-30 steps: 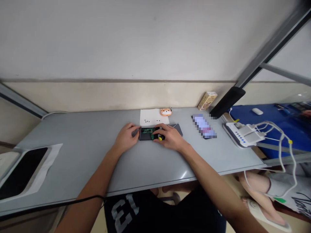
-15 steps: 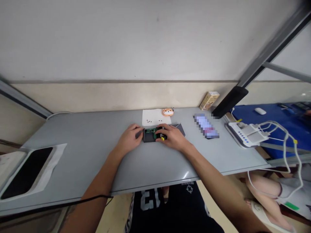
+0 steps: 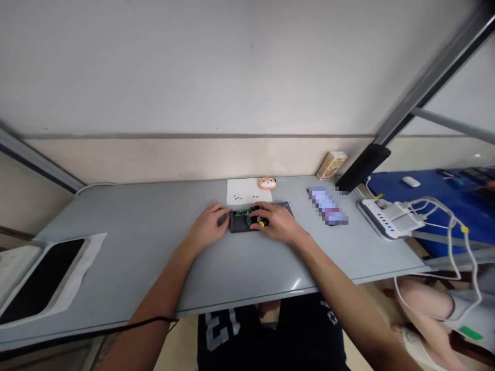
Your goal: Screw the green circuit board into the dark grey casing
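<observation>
Sat at a grey desk (image 3: 127, 247) against a pale wall (image 3: 193, 159), with both hands on the work. Had an open black case (image 3: 240, 225) flat on the desk between the hands, showing a green circuit board (image 3: 242, 212) along its far side. Set the left hand (image 3: 209, 226) at the case's left end, with fingertips touching its edge; could not tell whether clamped there or merely resting. Closed the right hand (image 3: 281, 224) on a yellow-ended tool (image 3: 264, 223), with fingers over the case's right part. Left a grey panel (image 3: 286, 207) partly covered by the right hand. Had a white sheet (image 3: 242, 188) just beyond the hands, bearing small dark pieces (image 3: 237, 198) and an orange animal-faced item (image 3: 267, 183). Placed a phone (image 3: 328, 205) to the right of the right hand, with a white power strip (image 3: 382, 221) farther out, and a dark-screened device (image 3: 42, 281) well left of the left hand.
</observation>
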Motion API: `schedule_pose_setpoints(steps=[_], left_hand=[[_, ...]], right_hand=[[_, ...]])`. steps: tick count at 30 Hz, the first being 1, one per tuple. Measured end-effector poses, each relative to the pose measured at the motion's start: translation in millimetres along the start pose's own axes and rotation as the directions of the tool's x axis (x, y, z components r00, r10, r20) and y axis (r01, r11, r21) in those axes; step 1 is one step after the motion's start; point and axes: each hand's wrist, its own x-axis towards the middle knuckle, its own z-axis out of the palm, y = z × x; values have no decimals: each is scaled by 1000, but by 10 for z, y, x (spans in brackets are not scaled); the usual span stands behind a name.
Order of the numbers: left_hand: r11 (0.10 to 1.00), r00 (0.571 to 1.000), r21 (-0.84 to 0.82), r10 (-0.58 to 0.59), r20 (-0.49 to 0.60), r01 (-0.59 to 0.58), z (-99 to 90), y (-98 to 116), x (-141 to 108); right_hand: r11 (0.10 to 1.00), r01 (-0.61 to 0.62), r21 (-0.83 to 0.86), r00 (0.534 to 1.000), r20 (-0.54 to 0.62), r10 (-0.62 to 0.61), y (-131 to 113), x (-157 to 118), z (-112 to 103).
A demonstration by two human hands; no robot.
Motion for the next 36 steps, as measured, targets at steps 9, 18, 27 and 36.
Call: schedule_pose_setpoints(steps=[9, 18, 27, 36], left_hand=[[999, 999, -46, -20, -35, 18, 19, -25, -9], [999, 1000, -32, -8, -26, 7, 31, -42, -10], [998, 999, -53, -19, -29, 18, 27, -55, -23], [1000, 1000, -27, -8, -9, 7, 44, -87, -18]], right_hand=[[999, -3, 38, 999, -34, 4, 2, -7, 14], [1000, 2, 12, 1000, -5, -2, 32, 1, 45], [999, 20, 36, 1000, -3, -20, -5, -9, 16], [999, 13, 42, 1000, -20, -12, -5, -4, -7]])
